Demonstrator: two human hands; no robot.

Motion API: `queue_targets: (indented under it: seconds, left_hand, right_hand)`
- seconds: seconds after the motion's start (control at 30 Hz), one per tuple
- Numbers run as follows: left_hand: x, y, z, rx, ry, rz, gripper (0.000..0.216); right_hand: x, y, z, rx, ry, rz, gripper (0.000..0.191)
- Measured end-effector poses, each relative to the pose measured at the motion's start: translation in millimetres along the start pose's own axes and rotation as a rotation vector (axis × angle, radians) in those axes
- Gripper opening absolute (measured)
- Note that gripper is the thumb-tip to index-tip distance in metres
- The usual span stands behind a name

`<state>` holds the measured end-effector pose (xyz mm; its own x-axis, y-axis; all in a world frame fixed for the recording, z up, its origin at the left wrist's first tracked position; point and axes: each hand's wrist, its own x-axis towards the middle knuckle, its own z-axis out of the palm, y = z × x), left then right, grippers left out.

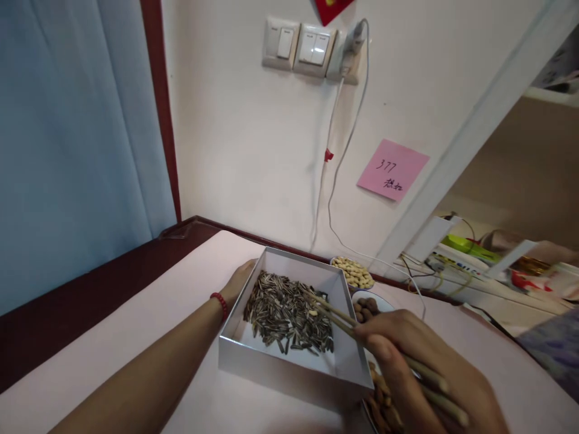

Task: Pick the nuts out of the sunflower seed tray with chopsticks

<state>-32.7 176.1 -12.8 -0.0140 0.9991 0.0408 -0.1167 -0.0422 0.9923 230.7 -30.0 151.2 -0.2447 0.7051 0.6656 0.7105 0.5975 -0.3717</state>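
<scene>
A shallow silver-white box holds a layer of striped sunflower seeds. My left hand, with a red bead bracelet at the wrist, holds the box at its outer left wall; its fingers are mostly hidden behind that wall. Over the box's right side, my right hand is closed round a pair of wooden chopsticks. Their tips are down among the seeds. A small pale piece lies on the seeds just beside the tips; whether they touch it I cannot tell.
Right of the box stand a bowl of pale nuts, a dish of round brown nuts and a partly hidden bowl of brown nuts. A white cable hangs from a wall socket down to the table. A cluttered shelf is at right.
</scene>
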Motion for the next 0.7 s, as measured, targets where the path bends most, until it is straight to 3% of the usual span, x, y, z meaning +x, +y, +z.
queue_targets:
  seconds: [0.13, 0.33, 0.7]
  left_hand:
    - [-1.7, 0.0, 2.5, -0.047, 0.008, -0.005, 0.033]
    - [-6.1, -1.2, 3.8, -0.087, -0.002, -0.030, 0.035]
    - [-7.4, -2.5, 2.6, -0.098, -0.007, -0.028, 0.036]
  right_hand:
    - [3.7, 13.3, 23.7, 0.088, -0.152, 0.000, 0.026]
    - [0.3, 22.6, 44.4, 0.097, -0.184, 0.047, 0.031]
    - [0.7, 27.5, 52.3, 0.124, -0.213, 0.071, 0.033]
